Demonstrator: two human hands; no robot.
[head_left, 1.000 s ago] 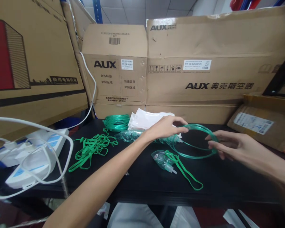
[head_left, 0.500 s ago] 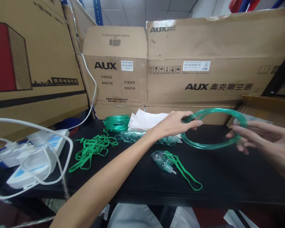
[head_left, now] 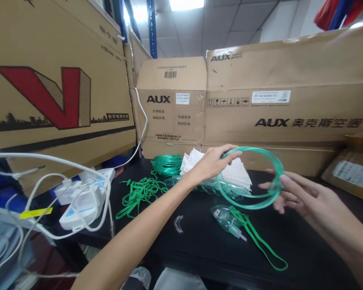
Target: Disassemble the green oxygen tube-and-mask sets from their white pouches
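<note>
I hold a coil of green transparent tubing (head_left: 261, 201) up above the black table (head_left: 199, 241) between both hands. My left hand (head_left: 213, 163) pinches the coil's upper left side. My right hand (head_left: 286, 189) grips its right side, fingers partly spread. Below the coil lies a clear mask with a green strap (head_left: 234, 221). More clear masks (head_left: 211, 185) lie behind my left hand, next to a pile of white plastic bags (head_left: 236, 171).
A bundle of green straps (head_left: 140, 192) and another tubing coil (head_left: 167, 164) lie at the table's left rear. A white power strip with cables (head_left: 84, 197) sits at the left edge. Large cardboard boxes (head_left: 278, 104) wall in the back, and a flat parcel (head_left: 349, 173) lies right.
The view swung up and left. Both hands lifted the tubing coil off the table, carried it right, then brought it back toward the middle above the mask.
</note>
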